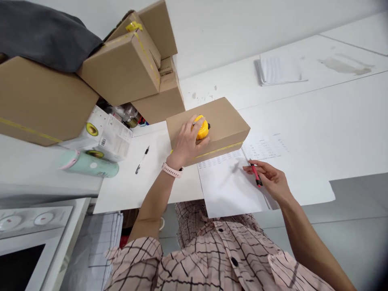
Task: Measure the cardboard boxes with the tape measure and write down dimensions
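A closed cardboard box (226, 117) with yellow tape along its side lies on the white table. My left hand (187, 142), with a pink band at the wrist, rests on top of the box. Its fingers curl round a yellow tape measure (204, 131) that has a black part on its right side. Over the table's front part, my right hand (274, 180) pinches a red and black pen (255, 173) between thumb and fingers. Beneath that hand lie printed sheets (226, 192), partly covered by the box and overhanging the table's front edge.
A black-and-clear pen (142, 159) lies left of the box. Further left are a mint bottle (91, 165), an avocado-printed carton (113, 135) and stacked cardboard boxes (121, 66) under dark cloth (45, 34). A stack of papers (280, 69) lies at the back.
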`<state>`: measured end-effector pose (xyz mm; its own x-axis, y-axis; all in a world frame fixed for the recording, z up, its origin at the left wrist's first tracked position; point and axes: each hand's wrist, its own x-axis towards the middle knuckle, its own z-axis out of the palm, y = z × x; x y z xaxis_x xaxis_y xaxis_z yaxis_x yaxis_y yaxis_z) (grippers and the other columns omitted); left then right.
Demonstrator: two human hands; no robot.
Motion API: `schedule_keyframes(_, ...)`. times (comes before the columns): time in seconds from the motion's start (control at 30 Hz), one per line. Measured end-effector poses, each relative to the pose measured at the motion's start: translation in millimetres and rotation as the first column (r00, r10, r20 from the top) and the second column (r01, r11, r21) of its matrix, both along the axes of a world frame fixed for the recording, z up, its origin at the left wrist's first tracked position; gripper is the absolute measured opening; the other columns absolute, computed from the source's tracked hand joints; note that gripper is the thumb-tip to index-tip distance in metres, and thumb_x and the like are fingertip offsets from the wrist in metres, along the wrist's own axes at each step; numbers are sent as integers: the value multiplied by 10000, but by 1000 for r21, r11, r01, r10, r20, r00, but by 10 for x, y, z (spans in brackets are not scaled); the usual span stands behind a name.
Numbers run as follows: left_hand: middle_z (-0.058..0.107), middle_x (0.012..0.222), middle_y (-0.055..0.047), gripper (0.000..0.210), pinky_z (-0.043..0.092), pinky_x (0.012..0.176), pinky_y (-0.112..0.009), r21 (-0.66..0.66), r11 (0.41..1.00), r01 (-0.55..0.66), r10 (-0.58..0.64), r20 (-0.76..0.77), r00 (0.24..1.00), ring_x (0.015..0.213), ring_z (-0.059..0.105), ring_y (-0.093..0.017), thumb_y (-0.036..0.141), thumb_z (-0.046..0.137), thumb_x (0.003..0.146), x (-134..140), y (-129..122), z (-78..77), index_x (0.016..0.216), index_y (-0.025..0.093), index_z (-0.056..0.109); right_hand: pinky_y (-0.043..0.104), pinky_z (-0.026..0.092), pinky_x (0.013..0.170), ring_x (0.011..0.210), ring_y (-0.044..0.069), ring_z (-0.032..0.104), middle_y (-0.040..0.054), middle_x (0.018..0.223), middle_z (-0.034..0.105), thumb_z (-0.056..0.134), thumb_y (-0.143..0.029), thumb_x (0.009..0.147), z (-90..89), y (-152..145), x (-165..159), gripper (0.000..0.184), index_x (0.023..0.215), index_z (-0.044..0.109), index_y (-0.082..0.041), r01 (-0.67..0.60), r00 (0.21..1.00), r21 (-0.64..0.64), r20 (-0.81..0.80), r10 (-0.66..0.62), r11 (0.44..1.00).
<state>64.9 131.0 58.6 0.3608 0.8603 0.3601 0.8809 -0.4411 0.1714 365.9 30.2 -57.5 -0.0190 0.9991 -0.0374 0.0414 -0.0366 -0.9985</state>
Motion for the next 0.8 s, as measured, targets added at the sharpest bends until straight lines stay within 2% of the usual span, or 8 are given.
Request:
schedule_keyframes(0.1, 458, 1582, -161, 584, 482, 1065, -466, -3, 1000, 27, -27, -1, 1000, 1350, 525, -337, 438, 564, 982, -28, 18, 7, 1507, 204, 455, 394, 583, 755, 794, 245, 725, 45, 825, 774, 841, -473, 783, 8, -64, -46, 352, 1025, 706, -256, -6, 999, -17, -43, 5, 1000)
schedule_keyframes(0.17, 457, 1583, -158, 587, 486, 1066, -464, -10, 999, 49, -49, -5, 999, 1370, 510, -339, 427, 567, 977, -35, 28, 8, 1508, 202, 452, 338, 526, 621, 607, 180, 625, 1, 655, 683, 809, -499, 819, -17, -49, -133, 288, 855, 673, -247, -6, 999, 4, -33, 6, 1000)
schedule_keyframes(0.23, 456, 1581, -157, 587, 487, 1071, -466, -15, 998, 63, -63, -4, 998, 1378, 506, -338, 418, 569, 972, -36, 33, 8, 1504, 199, 453, 311, 464, 565, 506, 138, 509, -30, 532, 561, 708, -554, 897, -51, 12, -261, 368, 730, 617, -239, -13, 999, 33, -41, 14, 999)
schedule_keyframes(0.33, 463, 1574, -153, 575, 482, 1085, -471, -10, 998, 69, -69, 17, 997, 1371, 514, -327, 410, 566, 972, -36, 31, 0, 1497, 202, 455, 340, 503, 677, 617, 180, 607, 1, 609, 638, 554, -648, 960, -87, 147, -474, 429, 903, 692, -246, -61, 994, 33, -91, 64, 998)
schedule_keyframes(0.43, 456, 1575, -149, 572, 464, 1110, -478, -7, 997, 80, -79, 53, 995, 1380, 506, -317, 411, 568, 976, -41, 26, -20, 1497, 209, 445, 379, 524, 798, 862, 243, 701, 66, 887, 764, 600, -679, 916, -108, 272, -633, 487, 1122, 709, -252, -130, 989, -28, -78, 128, 991)
schedule_keyframes(0.57, 434, 1591, -156, 580, 415, 1161, -501, -18, 993, 117, -115, 100, 988, 1414, 478, -312, 419, 566, 983, -68, 61, -38, 1503, 206, 425, 324, 459, 653, 694, 192, 599, 17, 690, 650, 689, -629, 867, -176, 370, -735, 416, 770, 662, -225, -24, 992, -35, 120, 28, 999)
schedule_keyframes(0.67, 407, 1610, -169, 643, 379, 1191, -540, 10, 993, 120, -121, 135, 984, 1467, 423, -331, 459, 589, 969, -92, 80, -30, 1523, 195, 397, 293, 383, 563, 602, 147, 497, -22, 656, 577, 710, -588, 857, -219, 405, -773, 373, 815, 618, -229, 40, 993, 12, 111, -41, 999)
schedule_keyframes(0.8, 522, 1518, -174, 528, 346, 1219, -586, 280, 951, 130, -196, 222, 955, 1500, 391, -341, 411, 602, 969, -55, -111, -165, 1432, 181, 490, 286, 363, 545, 578, 132, 461, -24, 638, 564, 784, -520, 787, -202, 461, -802, 377, 736, 550, -230, 83, 990, 23, 112, -85, 996)
